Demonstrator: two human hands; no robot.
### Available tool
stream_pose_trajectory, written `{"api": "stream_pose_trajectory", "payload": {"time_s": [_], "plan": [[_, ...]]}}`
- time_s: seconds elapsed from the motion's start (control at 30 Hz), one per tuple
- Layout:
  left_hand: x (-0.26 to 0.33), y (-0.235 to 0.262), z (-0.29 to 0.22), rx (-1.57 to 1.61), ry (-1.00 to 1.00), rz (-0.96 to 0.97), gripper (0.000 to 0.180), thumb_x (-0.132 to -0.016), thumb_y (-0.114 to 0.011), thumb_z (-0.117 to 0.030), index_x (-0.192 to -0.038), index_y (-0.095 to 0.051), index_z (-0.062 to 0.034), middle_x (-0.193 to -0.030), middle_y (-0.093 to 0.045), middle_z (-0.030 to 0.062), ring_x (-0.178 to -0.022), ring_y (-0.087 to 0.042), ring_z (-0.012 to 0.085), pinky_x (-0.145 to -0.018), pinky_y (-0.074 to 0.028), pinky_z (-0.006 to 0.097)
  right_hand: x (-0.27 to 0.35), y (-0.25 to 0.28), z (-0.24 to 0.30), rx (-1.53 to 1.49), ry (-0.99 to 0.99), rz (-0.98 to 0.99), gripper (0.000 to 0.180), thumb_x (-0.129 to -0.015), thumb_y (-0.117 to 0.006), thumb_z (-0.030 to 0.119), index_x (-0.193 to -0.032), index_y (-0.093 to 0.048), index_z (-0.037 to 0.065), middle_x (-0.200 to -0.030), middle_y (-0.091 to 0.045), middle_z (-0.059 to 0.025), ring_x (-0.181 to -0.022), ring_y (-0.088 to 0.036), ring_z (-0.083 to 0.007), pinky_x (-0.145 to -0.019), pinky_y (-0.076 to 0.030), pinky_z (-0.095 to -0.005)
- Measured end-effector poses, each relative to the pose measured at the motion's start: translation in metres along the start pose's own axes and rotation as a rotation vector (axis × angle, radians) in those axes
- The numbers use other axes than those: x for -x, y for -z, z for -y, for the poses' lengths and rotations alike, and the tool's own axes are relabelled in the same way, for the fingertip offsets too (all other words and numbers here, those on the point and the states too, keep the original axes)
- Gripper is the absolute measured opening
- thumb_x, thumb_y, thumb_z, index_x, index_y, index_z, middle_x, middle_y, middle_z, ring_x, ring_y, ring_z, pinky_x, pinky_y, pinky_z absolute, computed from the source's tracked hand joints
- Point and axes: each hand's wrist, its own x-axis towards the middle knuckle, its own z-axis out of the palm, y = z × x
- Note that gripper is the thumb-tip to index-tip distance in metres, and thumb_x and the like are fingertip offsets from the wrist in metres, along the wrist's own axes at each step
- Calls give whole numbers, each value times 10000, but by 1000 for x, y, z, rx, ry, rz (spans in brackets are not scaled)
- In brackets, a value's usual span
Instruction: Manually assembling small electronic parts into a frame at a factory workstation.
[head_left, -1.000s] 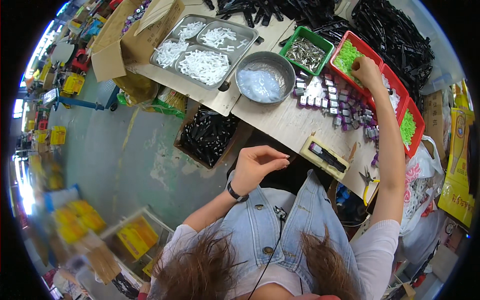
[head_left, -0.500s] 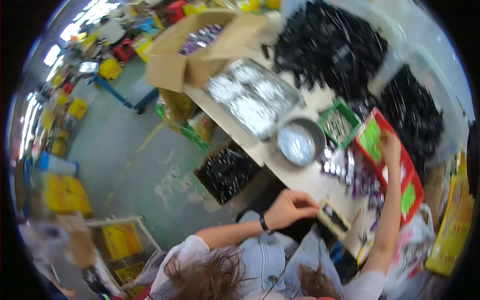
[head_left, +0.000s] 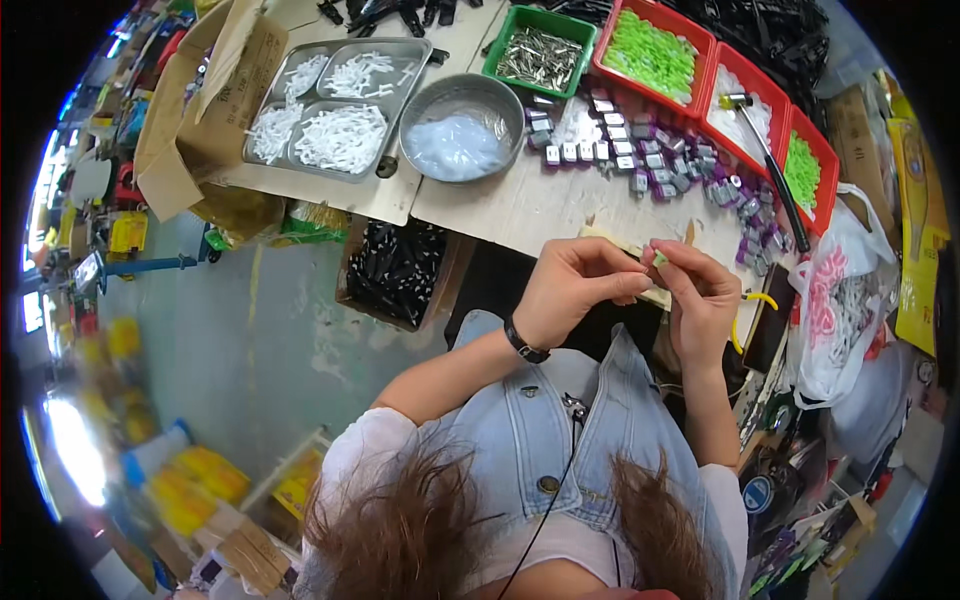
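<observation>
Head view, from my remote seat: the left hand (head_left: 572, 290) and right hand (head_left: 703, 298) meet above the near edge of the surface (head_left: 520, 205), fingertips pressed together, pinching a small pale green piece (head_left: 657, 258) between them. That piece sits dead centre between both hands, neither nearer; I cannot tell its long axis. Beyond the fingers lie rows of small purple-and-grey parts (head_left: 640, 160), further out than the hands. At the far side I see a green bin (head_left: 540, 52) of metal clips, red bins (head_left: 655, 50) of bright green and white pieces, a round steel bowl (head_left: 462, 115), and a divided metal tray (head_left: 335, 105) of white pieces. A brown cardboard box (head_left: 195, 110) stands left; yellow packages (head_left: 915, 250) and a white plastic bag (head_left: 835, 290) hang right.
</observation>
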Motion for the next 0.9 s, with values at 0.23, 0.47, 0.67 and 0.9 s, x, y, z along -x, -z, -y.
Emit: {"api": "stream_pose_trajectory", "payload": {"time_s": [0.23, 0.47, 0.67, 0.9], "plan": [[0, -14, 6, -19, 78, 16, 106, -841, -722, -19, -928, -684, 27, -835, -692, 73, -723, -635, 121, -682, -506, 242, 16, 14, 2, 101, 72, -2, 169, -854, -635, -115, -1007, -688, -66, -1053, -685, -181, -929, -682, -225, -852, -545, -302], [5, -11, 22, 164, 252, -28, 118, -859, -710, -29, -961, -667, 14, -883, -681, 74, -725, -632, 119, -668, -519, 244, 27, 19, -15, 57, 47, -39, 172, -850, -638, -121, -1007, -685, -68, -1042, -689, -174, -931, -679, -218, -857, -536, -293], [12, -7, 25, 55, 183, -119, 90, -859, -710, -20, -927, -665, 17, -892, -681, 70, -744, -636, 110, -672, -526, 236, 29, 16, -11, 229, 20, -26, 143, -846, -654, -109, -981, -679, -67, -1032, -695, -157, -936, -671, -179, -850, -528, -273], [24, -1, 59, -408, -513, -288, 166, -759, -770, 60, -894, -693, 1, -832, -638, 47, -777, -627, 113, -688, -508, 238, 42, -10, -13, 240, -233, -147, 113, -823, -681, -55, -934, -671, -34, -921, -697, -57, -760, -664, -93, -676, -517, -200]]}}
